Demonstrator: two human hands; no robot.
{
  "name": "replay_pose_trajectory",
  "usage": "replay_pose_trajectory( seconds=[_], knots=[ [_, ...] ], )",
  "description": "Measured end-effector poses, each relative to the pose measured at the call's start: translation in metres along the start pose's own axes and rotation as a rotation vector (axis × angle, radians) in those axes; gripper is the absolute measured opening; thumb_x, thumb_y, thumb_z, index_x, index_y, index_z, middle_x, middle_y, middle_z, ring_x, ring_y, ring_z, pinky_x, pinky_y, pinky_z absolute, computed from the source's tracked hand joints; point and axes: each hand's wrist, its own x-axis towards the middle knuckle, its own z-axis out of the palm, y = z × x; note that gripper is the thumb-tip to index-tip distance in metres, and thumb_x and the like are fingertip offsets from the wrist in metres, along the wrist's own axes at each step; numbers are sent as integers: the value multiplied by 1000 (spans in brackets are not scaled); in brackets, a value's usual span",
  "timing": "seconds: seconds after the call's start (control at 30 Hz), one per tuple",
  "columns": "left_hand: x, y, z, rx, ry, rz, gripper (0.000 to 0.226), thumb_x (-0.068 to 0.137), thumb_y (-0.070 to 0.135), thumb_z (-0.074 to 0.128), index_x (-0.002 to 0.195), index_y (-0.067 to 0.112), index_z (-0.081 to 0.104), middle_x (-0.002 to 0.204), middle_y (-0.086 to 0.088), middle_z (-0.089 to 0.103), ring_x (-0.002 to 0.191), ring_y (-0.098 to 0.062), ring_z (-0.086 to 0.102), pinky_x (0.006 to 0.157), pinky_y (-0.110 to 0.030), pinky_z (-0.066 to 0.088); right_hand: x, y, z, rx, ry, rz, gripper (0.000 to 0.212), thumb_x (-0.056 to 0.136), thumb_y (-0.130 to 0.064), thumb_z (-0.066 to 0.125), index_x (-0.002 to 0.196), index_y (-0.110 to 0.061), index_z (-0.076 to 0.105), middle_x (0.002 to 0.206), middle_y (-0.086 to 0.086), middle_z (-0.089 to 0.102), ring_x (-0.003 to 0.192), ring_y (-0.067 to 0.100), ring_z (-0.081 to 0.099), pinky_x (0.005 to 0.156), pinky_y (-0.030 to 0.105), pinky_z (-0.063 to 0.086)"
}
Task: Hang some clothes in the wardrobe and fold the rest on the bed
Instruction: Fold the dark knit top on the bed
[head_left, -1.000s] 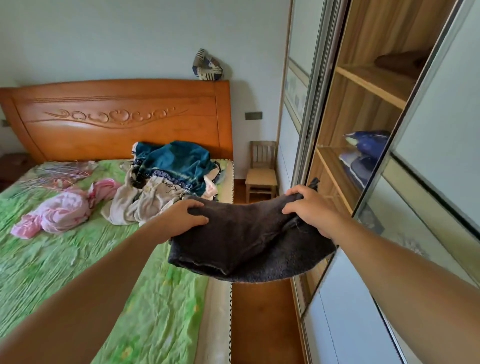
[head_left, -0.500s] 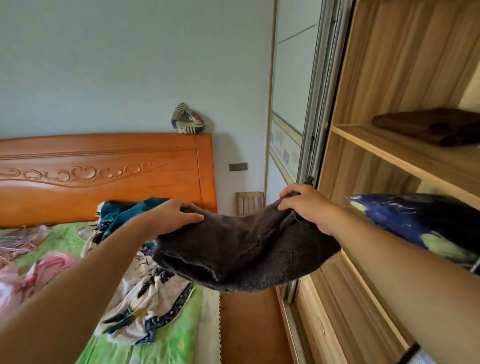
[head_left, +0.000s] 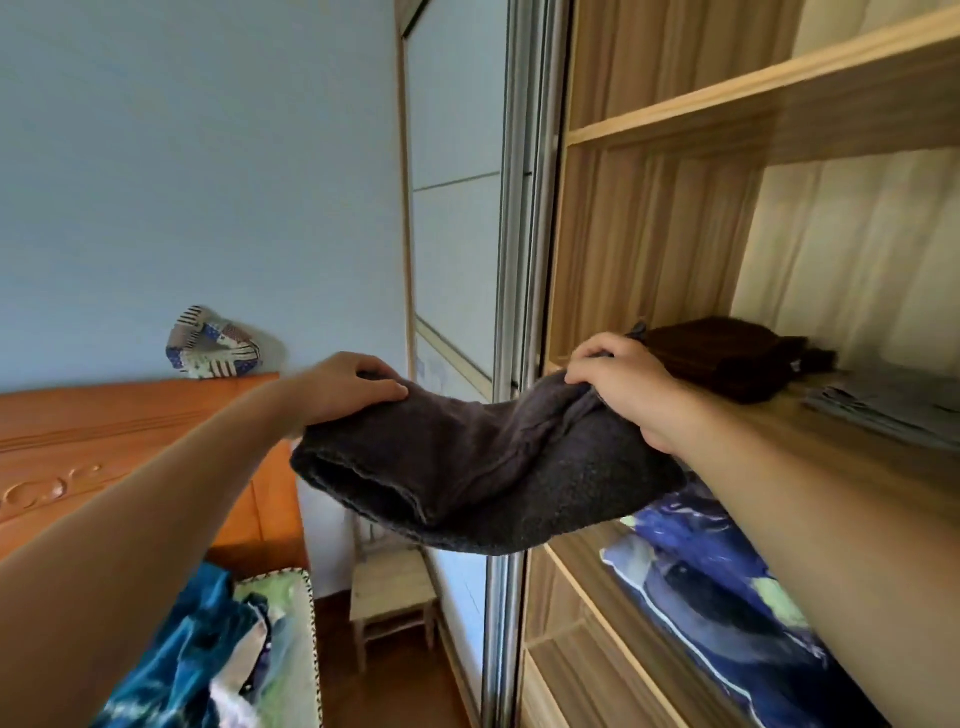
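The person has swung away from the bed and lifted the folded dark grey garment (head_left: 483, 467) up to the open wardrobe (head_left: 649, 249); a second ago it hung low over the edge of the mattress, with the whole green bedspread in sight, and now only a corner of the bed (head_left: 283, 597) shows at the bottom. The left hand (head_left: 343, 387) is clenched on the near left edge of the cloth, thumb under and fingers (head_left: 384, 387) curled over the top. The right hand (head_left: 618, 384) pinches the other edge, its fingertips already level with the front lip of the shelf (head_left: 841, 447). The garment sags between the two hands, in the air, not yet touching the wood. To my eye this piece is about to be laid on that shelf, so the folding part for it looks finished. Just beyond the right fingers lies one folded dark brown garment (head_left: 727, 358), and further right of it one flat grey folded piece (head_left: 893, 410). Below the right wrist, one shelf down, sits one blue patterned bundle (head_left: 727, 597). Below the left forearm one heap of teal and white clothes (head_left: 208, 654) waits on the bed. Under the sagging cloth stands one small wooden chair (head_left: 389, 587), and on the headboard (head_left: 104, 447) past the left fingers rests one patchwork cushion (head_left: 213, 345).
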Motion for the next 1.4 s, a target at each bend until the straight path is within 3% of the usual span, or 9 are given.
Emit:
replay_pose_trajectory(
  seconds=[0.07, 0.3, 0.6, 0.7, 0.8, 0.87, 1.03, 1.23, 1.4],
  knots=[
    [21, 20, 9, -45, -23, 58, 13, 86, 44, 72, 97, 37, 76, 99, 9, 74, 94, -13, 69, 86, -31, 55, 3, 1, -23, -7, 59, 14, 12, 69, -32, 70, 81, -28, 69, 96, -6, 67, 91, 13, 58, 65, 31, 39],
    [102, 104, 56, -157, -220, 251, 15, 89, 40, 70, 101, 34, 76, 101, 3, 75, 91, -16, 73, 82, -32, 59, 16, 7, -99, -30, 349, 86, 22, 67, -33, 69, 88, -26, 68, 97, -5, 65, 91, 17, 59, 68, 34, 43],
    [229, 191, 131, -232, -438, 472, 20, 89, 44, 70, 105, 33, 75, 100, 6, 75, 91, -13, 72, 75, -25, 55, 62, 39, -178, -75, 727, 168, 14, 76, -19, 70, 88, -19, 64, 96, 3, 64, 90, 21, 60, 67, 33, 46],
    [271, 210, 155, -229, -501, 544, 19, 91, 43, 69, 107, 34, 73, 107, 6, 71, 97, -11, 67, 81, -23, 52, 78, 54, -195, -87, 821, 219, 19, 75, -18, 70, 91, -12, 64, 99, 11, 65, 91, 25, 61, 74, 36, 50],
    [302, 228, 174, -242, -524, 611, 17, 94, 40, 67, 108, 32, 72, 105, 7, 70, 90, -6, 64, 65, -13, 47, 87, 66, -208, -74, 898, 273, 31, 67, -19, 70, 96, -9, 67, 100, 13, 68, 91, 27, 63, 78, 39, 54],
    [317, 239, 185, -235, -541, 636, 17, 94, 39, 66, 108, 31, 72, 102, 8, 69, 88, -5, 63, 62, -12, 44, 91, 72, -216, -62, 941, 296, 28, 62, -20, 71, 90, -16, 69, 98, 10, 69, 89, 25, 64, 69, 34, 52],
    [345, 257, 208, -269, -571, 653, 14, 94, 36, 67, 106, 30, 72, 98, 9, 69, 79, 0, 61, 49, -2, 40, 103, 83, -237, -77, 991, 332, 18, 70, -17, 72, 88, -18, 69, 96, 9, 69, 88, 24, 64, 64, 29, 45],
    [370, 262, 211, -411, -488, 546, 6, 89, 40, 72, 88, 34, 71, 86, 11, 69, 69, 0, 63, 47, -9, 44, 137, 68, -267, -206, 953, 289, 16, 71, -10, 68, 87, -15, 71, 95, 6, 65, 84, 20, 60, 60, 27, 43],
    [370, 261, 218, -581, -440, 428, 11, 87, 35, 76, 89, 26, 70, 87, 2, 71, 78, -10, 66, 42, -10, 45, 191, 63, -299, -331, 806, 304, 26, 77, 2, 65, 94, -18, 67, 103, 2, 59, 88, 17, 55, 61, 26, 43]
  ],
)
